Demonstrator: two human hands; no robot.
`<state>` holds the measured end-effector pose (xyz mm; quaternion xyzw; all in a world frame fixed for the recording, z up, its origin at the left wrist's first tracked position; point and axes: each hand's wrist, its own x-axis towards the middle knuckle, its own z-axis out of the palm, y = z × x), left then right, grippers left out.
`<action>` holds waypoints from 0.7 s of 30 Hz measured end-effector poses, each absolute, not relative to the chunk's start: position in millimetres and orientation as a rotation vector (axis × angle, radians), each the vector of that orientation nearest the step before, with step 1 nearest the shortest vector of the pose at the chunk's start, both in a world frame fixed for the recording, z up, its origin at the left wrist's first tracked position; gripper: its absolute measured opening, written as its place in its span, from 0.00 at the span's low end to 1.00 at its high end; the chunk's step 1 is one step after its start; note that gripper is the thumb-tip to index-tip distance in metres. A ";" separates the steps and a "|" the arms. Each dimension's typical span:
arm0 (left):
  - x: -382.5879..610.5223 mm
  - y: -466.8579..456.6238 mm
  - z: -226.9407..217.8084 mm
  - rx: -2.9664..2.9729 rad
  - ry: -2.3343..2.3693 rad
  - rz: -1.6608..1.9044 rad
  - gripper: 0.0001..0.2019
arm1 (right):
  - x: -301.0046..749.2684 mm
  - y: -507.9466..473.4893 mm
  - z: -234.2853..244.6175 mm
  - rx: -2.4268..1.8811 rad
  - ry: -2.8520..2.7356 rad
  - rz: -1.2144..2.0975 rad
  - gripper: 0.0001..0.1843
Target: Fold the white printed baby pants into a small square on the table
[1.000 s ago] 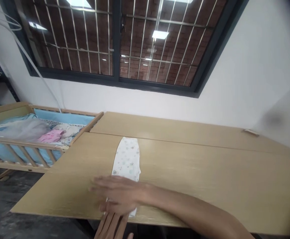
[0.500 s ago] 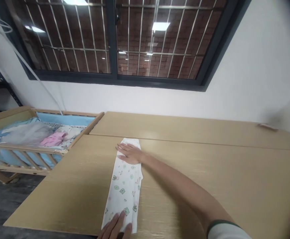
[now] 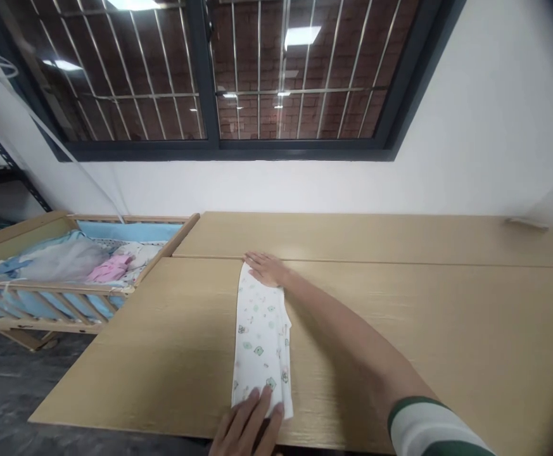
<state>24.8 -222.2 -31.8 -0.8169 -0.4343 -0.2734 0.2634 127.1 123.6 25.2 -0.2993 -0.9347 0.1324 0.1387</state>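
Note:
A pair of white baby pants (image 3: 260, 335) with a small green and pink print lies folded lengthwise on the wooden table (image 3: 400, 329). My right hand (image 3: 267, 268) rests flat across their far end, fingers stretched to the left. At the near end, my left hand (image 3: 247, 427) lies over the leg hems with its fingers extended; the lower part of this hand is cut off by the picture's edge. A small point of fabric sticks out along the right side of the pants.
To the left stands a wooden crib (image 3: 128, 290) with blue lining, holding pink clothing (image 3: 109, 268) and sheer white netting (image 3: 69, 258). A seam crosses the tabletop near the wall. Behind it is a barred window (image 3: 219, 149). A small flat object (image 3: 527, 223) lies at the far right.
My right hand has slid toward the far end of the pants and covers that end. The view has shifted slightly, and the pants now appear farther right. My left hand stays at the near end.

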 end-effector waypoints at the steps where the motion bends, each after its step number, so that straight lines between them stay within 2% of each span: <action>1: 25.3 -218.3 -24.2 -2.242 -1.142 -0.742 0.18 | 130.3 119.0 28.3 -0.870 -2.685 0.315 0.29; 6: 20.9 -211.7 0.2 -2.368 -1.171 -0.813 0.17 | 154.0 50.2 45.1 -0.815 -2.637 0.198 0.27; 8: 14.1 -215.0 1.7 -2.377 -1.235 -0.832 0.16 | 171.2 3.5 53.4 -0.836 -2.672 0.294 0.20; 10: 6.1 -219.7 -0.7 -2.380 -1.302 -0.839 0.15 | 191.6 -46.1 62.7 -0.783 -2.749 0.474 0.18; 13: -2.9 -227.3 -7.5 -2.445 -1.332 -0.804 0.18 | 221.6 -111.0 71.8 -0.719 -2.857 0.585 0.23; 17: -5.3 -238.7 -12.2 -2.512 -1.298 -0.733 0.20 | 246.2 -164.7 57.6 -0.799 -2.891 0.428 0.36; 21: -2.8 -254.1 -7.8 -2.570 -1.259 -0.724 0.19 | 252.4 -193.4 32.0 -0.818 -2.895 0.240 0.25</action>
